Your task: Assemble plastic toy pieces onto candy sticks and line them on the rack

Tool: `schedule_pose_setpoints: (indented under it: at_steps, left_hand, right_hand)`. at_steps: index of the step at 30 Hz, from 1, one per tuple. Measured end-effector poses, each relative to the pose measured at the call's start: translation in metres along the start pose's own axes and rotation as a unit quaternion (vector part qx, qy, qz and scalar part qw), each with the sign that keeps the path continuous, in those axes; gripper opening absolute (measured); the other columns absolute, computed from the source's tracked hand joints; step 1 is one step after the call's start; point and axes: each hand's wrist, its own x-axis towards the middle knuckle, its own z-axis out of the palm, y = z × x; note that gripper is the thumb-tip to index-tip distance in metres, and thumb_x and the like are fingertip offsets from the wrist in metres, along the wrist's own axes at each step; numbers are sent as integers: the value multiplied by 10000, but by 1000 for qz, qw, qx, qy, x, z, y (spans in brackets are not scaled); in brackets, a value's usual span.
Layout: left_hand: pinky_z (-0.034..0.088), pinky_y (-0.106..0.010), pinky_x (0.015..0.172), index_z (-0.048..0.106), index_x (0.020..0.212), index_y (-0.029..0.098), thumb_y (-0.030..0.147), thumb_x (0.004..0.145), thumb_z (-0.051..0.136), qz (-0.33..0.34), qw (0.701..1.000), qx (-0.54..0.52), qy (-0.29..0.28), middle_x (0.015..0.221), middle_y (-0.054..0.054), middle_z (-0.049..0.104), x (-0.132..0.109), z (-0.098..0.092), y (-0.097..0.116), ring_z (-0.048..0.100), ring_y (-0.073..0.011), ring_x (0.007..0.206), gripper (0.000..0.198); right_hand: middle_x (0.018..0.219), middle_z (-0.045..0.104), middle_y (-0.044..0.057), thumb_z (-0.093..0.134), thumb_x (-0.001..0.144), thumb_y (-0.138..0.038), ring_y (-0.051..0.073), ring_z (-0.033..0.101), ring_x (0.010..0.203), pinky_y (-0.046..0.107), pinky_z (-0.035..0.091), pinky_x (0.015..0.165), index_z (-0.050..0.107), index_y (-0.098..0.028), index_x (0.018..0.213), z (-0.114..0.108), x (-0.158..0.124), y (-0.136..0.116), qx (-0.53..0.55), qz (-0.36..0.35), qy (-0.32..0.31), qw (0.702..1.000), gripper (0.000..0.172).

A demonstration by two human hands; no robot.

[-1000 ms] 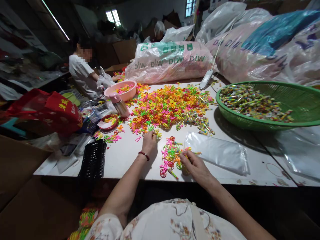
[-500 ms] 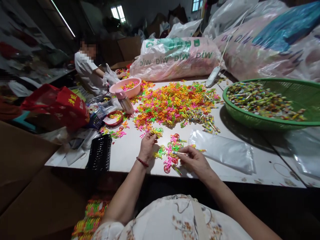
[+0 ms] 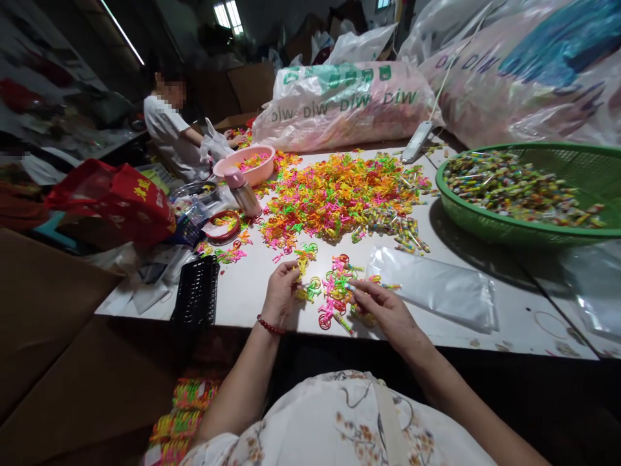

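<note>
My left hand (image 3: 281,292), a red bead bracelet at its wrist, pinches a small yellow plastic toy piece (image 3: 302,266) just above the table. Between the thumb and fingers of my right hand (image 3: 391,316) is a thin wrapped tube (image 3: 350,287), mostly covered by the fingertips. Below and between both hands lies a small group of pink, green and red plastic toys (image 3: 334,301) with round rings, a few wrapped tubes among them. Beyond them spreads a large heap of the same bright plastic pieces (image 3: 325,194), with wrapped tubes (image 3: 410,234) at its right edge.
Clear plastic bags (image 3: 436,291) lie flat right of my right hand. A green basket (image 3: 514,226) of wrapped tubes stands further right. To the left are a black plastic tray (image 3: 196,291), a bottle (image 3: 242,194) and a pink basin (image 3: 264,169). Another person (image 3: 167,129) works at the far left.
My left hand has drawn slightly left and lower, and the yellow piece now hangs from its fingertips. My right hand has shifted slightly right with the tube, which now shows less.
</note>
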Motion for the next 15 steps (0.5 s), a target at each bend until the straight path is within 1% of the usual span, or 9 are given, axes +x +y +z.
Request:
schedule_pose_setpoints:
  at_steps: [3, 6, 8, 9, 11, 12, 13, 14, 15]
  left_hand:
    - [378, -207, 470, 613, 845, 136, 270, 634, 732, 30, 994, 65, 81, 675, 18, 574, 29, -31, 20, 458, -58, 473, 276]
    - [428, -210, 598, 566, 991, 171, 263, 774, 609, 101, 971, 95, 196, 764, 29, 554, 57, -63, 50, 493, -67, 588, 240]
    - [444, -229, 687, 541, 1073, 192, 247, 801, 593, 138, 952, 120, 246, 860, 14, 563, 65, -77, 63, 526, -91, 708, 281]
    - [445, -243, 720, 543, 1078, 195, 242, 798, 607, 151, 944, 135, 260, 893, 5, 566, 65, -80, 64, 531, -106, 756, 291]
    - [448, -281, 757, 575, 1031, 183, 253, 785, 646, 169, 935, 207, 233, 919, -23, 578, 55, -75, 53, 535, -145, 809, 265]
    - [451, -308, 763, 594, 989, 173, 280, 786, 657, 177, 925, 278, 188, 907, -39, 587, 46, -69, 42, 538, -168, 815, 237]
    - [454, -335, 769, 612, 964, 168, 310, 793, 661, 183, 908, 364, 102, 912, -60, 599, 36, -61, 30, 545, -192, 829, 228]
    - [451, -361, 804, 624, 942, 170, 334, 804, 656, 207, 878, 431, 26, 938, -78, 606, 25, -52, 18, 549, -216, 874, 216]
    - [444, -373, 846, 641, 889, 179, 335, 746, 726, 215, 867, 450, -19, 930, -77, 613, 15, -43, 7, 550, -233, 914, 229]
  right_hand:
    - [744, 650, 7, 745, 681, -565, 116, 540, 613, 286, 499, 601, 691, -186, 1066, -4, -3, 2, 9, 15, 3, 1000, 543]
    - [707, 631, -7, 752, 684, -554, 110, 546, 616, 265, 489, 593, 695, -178, 1067, -6, -5, 6, 8, 16, 9, 1000, 540]
    - [701, 630, -6, 753, 685, -550, 115, 560, 623, 261, 489, 590, 700, -176, 1078, -5, -5, 9, 4, 16, 13, 1000, 545]
    - [715, 639, 1, 749, 689, -551, 119, 567, 628, 266, 495, 593, 704, -176, 1086, -4, -5, 10, 1, 17, 13, 1000, 548]
    - [776, 667, 22, 741, 695, -552, 128, 578, 641, 285, 510, 607, 717, -180, 1089, -2, -5, 12, -12, 20, 12, 1000, 542]
    - [801, 679, 30, 739, 696, -552, 132, 582, 644, 293, 516, 616, 726, -181, 1076, 0, -4, 12, -23, 20, 13, 999, 531]
    - [806, 685, 34, 738, 695, -552, 135, 584, 645, 300, 520, 624, 735, -181, 1057, 1, -4, 12, -34, 19, 15, 999, 519]
    - [798, 688, 34, 737, 694, -553, 138, 586, 642, 305, 523, 633, 743, -180, 1039, 3, -3, 12, -46, 16, 15, 999, 508]
    - [782, 689, 32, 737, 692, -554, 140, 586, 636, 310, 526, 639, 747, -179, 1023, 4, -3, 12, -57, 13, 12, 998, 500]
